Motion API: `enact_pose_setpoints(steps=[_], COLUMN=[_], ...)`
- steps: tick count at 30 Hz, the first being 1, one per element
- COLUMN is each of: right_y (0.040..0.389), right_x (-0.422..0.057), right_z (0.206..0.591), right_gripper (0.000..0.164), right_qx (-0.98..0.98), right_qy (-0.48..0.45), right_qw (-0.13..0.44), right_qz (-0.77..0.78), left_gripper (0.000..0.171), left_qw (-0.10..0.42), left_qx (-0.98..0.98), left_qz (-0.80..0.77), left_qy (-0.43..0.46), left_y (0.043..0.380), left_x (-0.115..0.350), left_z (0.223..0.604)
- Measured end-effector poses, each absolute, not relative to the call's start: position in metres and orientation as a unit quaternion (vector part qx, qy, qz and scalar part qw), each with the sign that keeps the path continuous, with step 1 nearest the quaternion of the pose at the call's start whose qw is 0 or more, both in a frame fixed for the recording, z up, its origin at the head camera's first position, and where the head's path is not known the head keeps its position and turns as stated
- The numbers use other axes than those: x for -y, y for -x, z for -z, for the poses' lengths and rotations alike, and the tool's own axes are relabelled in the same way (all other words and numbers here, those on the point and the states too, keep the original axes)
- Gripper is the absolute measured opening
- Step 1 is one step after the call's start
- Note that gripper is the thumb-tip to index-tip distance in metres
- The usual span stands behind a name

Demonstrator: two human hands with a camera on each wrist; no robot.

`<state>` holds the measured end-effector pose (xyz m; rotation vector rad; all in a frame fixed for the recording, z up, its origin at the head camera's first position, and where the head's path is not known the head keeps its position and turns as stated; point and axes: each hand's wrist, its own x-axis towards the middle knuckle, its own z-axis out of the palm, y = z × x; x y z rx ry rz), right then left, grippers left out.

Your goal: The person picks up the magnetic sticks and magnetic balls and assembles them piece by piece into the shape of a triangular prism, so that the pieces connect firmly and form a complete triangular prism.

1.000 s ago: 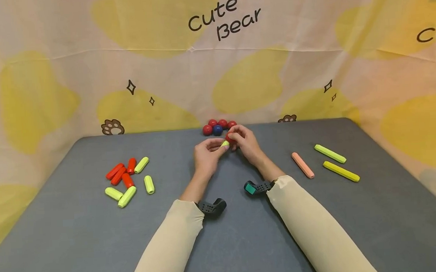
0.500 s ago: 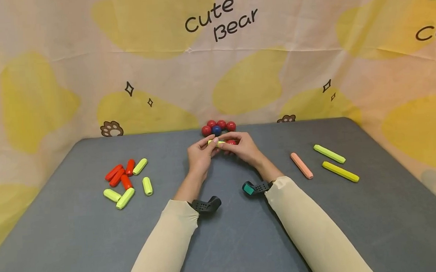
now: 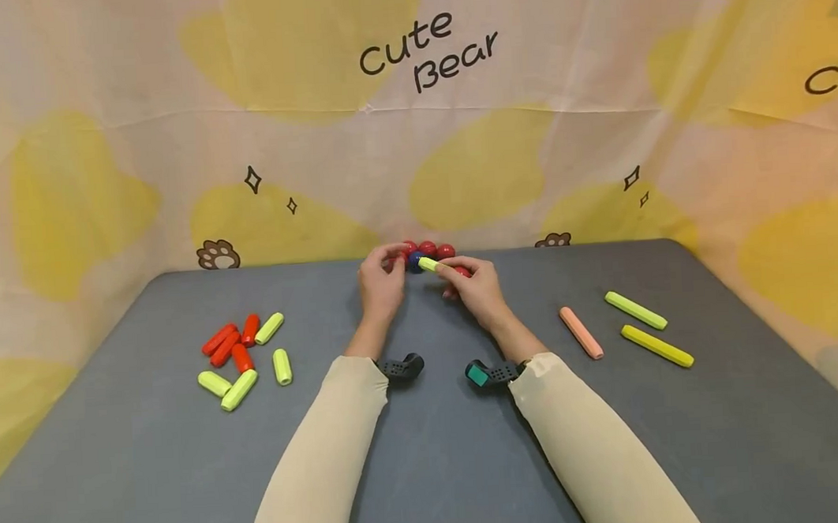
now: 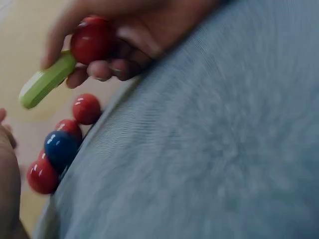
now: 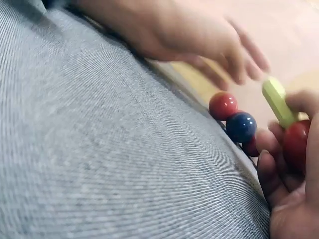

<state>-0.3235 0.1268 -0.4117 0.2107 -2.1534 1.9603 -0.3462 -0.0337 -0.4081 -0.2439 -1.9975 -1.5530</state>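
Observation:
My right hand holds a red ball with a light green stick projecting from it. The stick meets the ball's surface, and its other end points left past the fingertips. Off to the left, my left hand is beside the row of balls at the table's far edge, its fingers loosely bent. In the right wrist view these fingers appear apart from the nearest red ball. A blue ball sits among the red ones; the hands partly cover the group in the head view.
Short red sticks and short light green sticks lie on the grey table at left. To the right are a pink stick, a light green long stick and a yellow stick. A printed cloth hangs behind.
Half a second ago both hands were on the light green stick. My left hand has since let go and moved toward the balls; my right hand keeps the red ball with the stick.

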Motion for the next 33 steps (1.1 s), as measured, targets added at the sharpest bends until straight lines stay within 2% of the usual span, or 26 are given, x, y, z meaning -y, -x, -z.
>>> enact_pose_setpoints(steps=[2, 4, 6, 11, 15, 21, 28, 33], right_y=[0.323, 0.324, 0.324, 0.326, 0.326, 0.325, 0.326, 0.326], right_x=[-0.129, -0.127, -0.123, -0.122, -0.127, -0.131, -0.127, -0.130], right_z=[0.415, 0.417, 0.417, 0.415, 0.415, 0.416, 0.418, 0.416], right_gripper=[0.023, 0.024, 0.025, 0.025, 0.024, 0.026, 0.027, 0.026], right_qx=[0.735, 0.740, 0.741, 0.743, 0.745, 0.754, 0.761, 0.760], right_qy=[-0.042, -0.022, -0.011, -0.012, -0.009, 0.001, 0.003, 0.002], right_qw=[0.134, 0.151, 0.156, 0.163, 0.166, 0.159, 0.161, 0.163], right_qz=[-0.663, -0.655, -0.653, -0.650, -0.646, -0.637, -0.629, -0.629], left_gripper=[0.022, 0.025, 0.028, 0.045, 0.045, 0.041, 0.042, 0.046], left_qw=[0.341, 0.357, 0.324, 0.192, 0.160, 0.165, 0.203, 0.195], left_qx=[0.802, 0.834, 0.867, 0.933, 0.936, 0.935, 0.922, 0.921], left_qz=[0.471, 0.389, 0.345, 0.274, 0.281, 0.295, 0.312, 0.310], left_qy=[0.138, 0.161, 0.154, 0.131, 0.137, 0.107, 0.110, 0.131], left_y=[0.351, 0.354, 0.353, 0.354, 0.355, 0.354, 0.352, 0.353], left_x=[0.028, 0.028, 0.032, 0.036, 0.031, 0.027, 0.030, 0.029], left_z=[0.409, 0.408, 0.408, 0.411, 0.413, 0.415, 0.415, 0.413])
